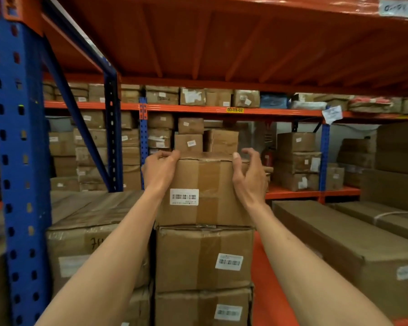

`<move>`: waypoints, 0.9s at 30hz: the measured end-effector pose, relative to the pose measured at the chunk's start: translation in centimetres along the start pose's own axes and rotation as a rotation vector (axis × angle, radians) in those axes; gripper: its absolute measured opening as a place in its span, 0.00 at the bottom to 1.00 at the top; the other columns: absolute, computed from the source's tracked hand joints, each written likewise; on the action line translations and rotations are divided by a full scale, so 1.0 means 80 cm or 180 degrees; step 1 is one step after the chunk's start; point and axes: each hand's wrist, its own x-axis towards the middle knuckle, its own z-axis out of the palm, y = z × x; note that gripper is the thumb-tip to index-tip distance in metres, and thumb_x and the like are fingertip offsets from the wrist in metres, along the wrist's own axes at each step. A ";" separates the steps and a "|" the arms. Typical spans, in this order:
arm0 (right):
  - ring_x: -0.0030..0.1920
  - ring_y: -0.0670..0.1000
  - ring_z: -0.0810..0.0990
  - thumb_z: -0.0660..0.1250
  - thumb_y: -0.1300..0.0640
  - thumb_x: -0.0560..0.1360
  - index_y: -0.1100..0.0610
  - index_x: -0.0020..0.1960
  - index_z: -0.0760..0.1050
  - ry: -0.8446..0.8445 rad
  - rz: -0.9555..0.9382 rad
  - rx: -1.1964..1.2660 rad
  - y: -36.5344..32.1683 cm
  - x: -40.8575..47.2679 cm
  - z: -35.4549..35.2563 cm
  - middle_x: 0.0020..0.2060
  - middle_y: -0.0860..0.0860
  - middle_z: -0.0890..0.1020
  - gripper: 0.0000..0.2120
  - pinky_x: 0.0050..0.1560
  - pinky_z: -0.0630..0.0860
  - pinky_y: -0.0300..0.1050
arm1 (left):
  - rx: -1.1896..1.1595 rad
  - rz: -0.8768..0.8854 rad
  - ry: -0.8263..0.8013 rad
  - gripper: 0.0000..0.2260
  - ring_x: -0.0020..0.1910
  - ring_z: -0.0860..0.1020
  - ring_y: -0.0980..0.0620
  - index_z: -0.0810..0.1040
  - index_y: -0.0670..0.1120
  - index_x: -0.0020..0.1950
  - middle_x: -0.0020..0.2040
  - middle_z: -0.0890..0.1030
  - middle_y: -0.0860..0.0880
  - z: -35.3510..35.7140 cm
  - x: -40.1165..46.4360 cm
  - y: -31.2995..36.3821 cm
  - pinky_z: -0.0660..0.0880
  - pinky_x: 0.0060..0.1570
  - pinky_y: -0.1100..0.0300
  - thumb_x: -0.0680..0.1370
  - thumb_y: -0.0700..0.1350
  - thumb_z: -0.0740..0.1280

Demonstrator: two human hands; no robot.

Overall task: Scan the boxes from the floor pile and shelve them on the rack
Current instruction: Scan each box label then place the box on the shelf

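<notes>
A person's two bare forearms reach forward into a warehouse rack with blue perforated uprights and orange steel shelves. Both hands meet at the top box of a stack of three cardboard boxes standing on the orange shelf.

The left hand grips the box's upper left corner, its fingers curled over the top edge and pressed together. The right hand is at the upper right corner, thumb against the front top edge; its fingers are spread and arched above the lid, and whether they touch the cardboard cannot be told. A hand at each top corner probably serves to square the box on the one beneath, so the stack stands straight.

The top box is plain brown corrugated cardboard, dull and slightly creased, with a wide strip of glossy brown tape down the middle of its front. A white barcode label sits on the front lower left, facing outward, likely so it can be read without moving the box. The middle box and bottom box are alike in shape, each with a white label at the lower right.

To the left stands a larger, scuffed carton with handwriting on its front. To the right lie long flat cartons laid lengthwise on the shelf. Behind, more racks hold many small taped boxes. The floor pile is out of view.
</notes>
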 end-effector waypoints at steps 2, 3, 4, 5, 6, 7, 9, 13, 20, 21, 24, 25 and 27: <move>0.76 0.56 0.65 0.57 0.40 0.84 0.49 0.75 0.63 -0.0130 -0.0428 -0.0278 0.010 -0.014 0.003 0.80 0.52 0.59 0.23 0.65 0.71 0.55 | 0.0014 0.0292 0.0327 0.19 0.57 0.78 0.48 0.79 0.54 0.55 0.53 0.81 0.52 0.004 -0.018 -0.007 0.75 0.58 0.48 0.77 0.66 0.62; 0.80 0.56 0.58 0.56 0.41 0.85 0.49 0.79 0.60 -0.0195 -0.0596 -0.0464 0.017 -0.020 0.002 0.82 0.53 0.53 0.25 0.71 0.67 0.57 | 0.0085 0.0445 0.0379 0.22 0.62 0.76 0.47 0.76 0.53 0.62 0.60 0.80 0.50 0.007 -0.027 -0.010 0.73 0.62 0.48 0.79 0.66 0.60; 0.82 0.57 0.50 0.56 0.42 0.85 0.50 0.82 0.55 -0.0260 -0.0767 -0.0706 0.025 -0.025 0.000 0.83 0.54 0.47 0.28 0.76 0.61 0.58 | 0.0201 0.0585 0.0342 0.26 0.68 0.72 0.47 0.70 0.51 0.71 0.68 0.75 0.48 0.009 -0.037 -0.015 0.68 0.67 0.48 0.80 0.66 0.57; 0.83 0.57 0.43 0.55 0.42 0.85 0.51 0.84 0.49 -0.0345 -0.0926 -0.0973 0.033 -0.032 -0.004 0.83 0.55 0.41 0.32 0.80 0.52 0.58 | 0.0336 0.0707 0.0244 0.30 0.74 0.65 0.48 0.60 0.50 0.78 0.76 0.67 0.47 0.011 -0.046 -0.020 0.63 0.72 0.48 0.81 0.65 0.56; 0.83 0.57 0.38 0.54 0.41 0.86 0.51 0.85 0.44 -0.0472 -0.1036 -0.1221 0.040 -0.038 -0.009 0.83 0.56 0.36 0.34 0.81 0.45 0.59 | 0.0503 0.0805 0.0141 0.32 0.78 0.57 0.49 0.51 0.51 0.81 0.80 0.58 0.48 0.012 -0.055 -0.024 0.57 0.75 0.49 0.82 0.64 0.54; 0.82 0.58 0.33 0.53 0.40 0.86 0.51 0.85 0.40 -0.0641 -0.1084 -0.1424 0.044 -0.045 -0.015 0.81 0.56 0.32 0.35 0.81 0.40 0.59 | 0.0667 0.0886 0.0050 0.34 0.80 0.50 0.51 0.43 0.51 0.82 0.82 0.49 0.49 0.014 -0.062 -0.034 0.51 0.77 0.50 0.82 0.63 0.54; 0.80 0.58 0.28 0.50 0.39 0.86 0.48 0.83 0.33 -0.1012 -0.1068 -0.1693 0.052 -0.060 -0.026 0.79 0.56 0.27 0.36 0.80 0.35 0.59 | 0.1036 0.0988 -0.0071 0.35 0.79 0.39 0.53 0.34 0.51 0.80 0.81 0.38 0.49 0.013 -0.079 -0.049 0.43 0.77 0.51 0.83 0.61 0.53; 0.78 0.55 0.24 0.47 0.39 0.85 0.48 0.82 0.30 -0.1520 -0.1065 -0.1878 0.057 -0.090 -0.045 0.78 0.52 0.24 0.35 0.79 0.30 0.58 | 0.1948 0.1215 -0.0148 0.36 0.79 0.34 0.48 0.33 0.46 0.80 0.80 0.32 0.44 0.008 -0.123 -0.067 0.38 0.78 0.48 0.84 0.58 0.53; 0.82 0.51 0.34 0.48 0.38 0.84 0.56 0.84 0.39 -0.1949 -0.0705 -0.1701 0.061 -0.148 -0.118 0.83 0.53 0.38 0.37 0.81 0.34 0.53 | 0.2091 0.1021 -0.0243 0.33 0.80 0.51 0.43 0.55 0.41 0.80 0.81 0.54 0.40 0.010 -0.227 -0.053 0.47 0.78 0.50 0.82 0.59 0.58; 0.83 0.51 0.37 0.49 0.37 0.84 0.57 0.84 0.42 -0.1980 -0.0649 -0.1660 0.062 -0.157 -0.132 0.84 0.53 0.41 0.38 0.81 0.35 0.51 | 0.2010 0.0968 -0.0295 0.32 0.79 0.55 0.43 0.59 0.41 0.79 0.79 0.59 0.40 0.013 -0.243 -0.050 0.51 0.78 0.49 0.81 0.59 0.59; 0.83 0.51 0.46 0.53 0.37 0.83 0.58 0.84 0.50 -0.2115 -0.0437 -0.1649 0.072 -0.187 -0.176 0.84 0.54 0.51 0.38 0.82 0.41 0.49 | 0.1762 0.0777 -0.0504 0.28 0.70 0.69 0.43 0.69 0.41 0.72 0.69 0.72 0.41 0.022 -0.293 -0.051 0.67 0.69 0.49 0.79 0.58 0.63; 0.83 0.52 0.49 0.54 0.36 0.83 0.58 0.84 0.52 -0.2150 -0.0313 -0.1666 0.078 -0.201 -0.191 0.83 0.54 0.54 0.38 0.82 0.44 0.48 | 0.1749 0.0715 -0.0592 0.27 0.66 0.71 0.43 0.71 0.41 0.70 0.66 0.74 0.41 0.025 -0.311 -0.055 0.70 0.66 0.49 0.78 0.58 0.64; 0.81 0.55 0.57 0.57 0.35 0.81 0.58 0.82 0.57 -0.2167 0.0017 -0.1665 0.088 -0.231 -0.224 0.81 0.56 0.61 0.38 0.80 0.53 0.50 | 0.1766 0.0530 -0.0845 0.26 0.64 0.73 0.42 0.73 0.39 0.67 0.62 0.76 0.41 0.032 -0.348 -0.069 0.71 0.62 0.50 0.78 0.57 0.66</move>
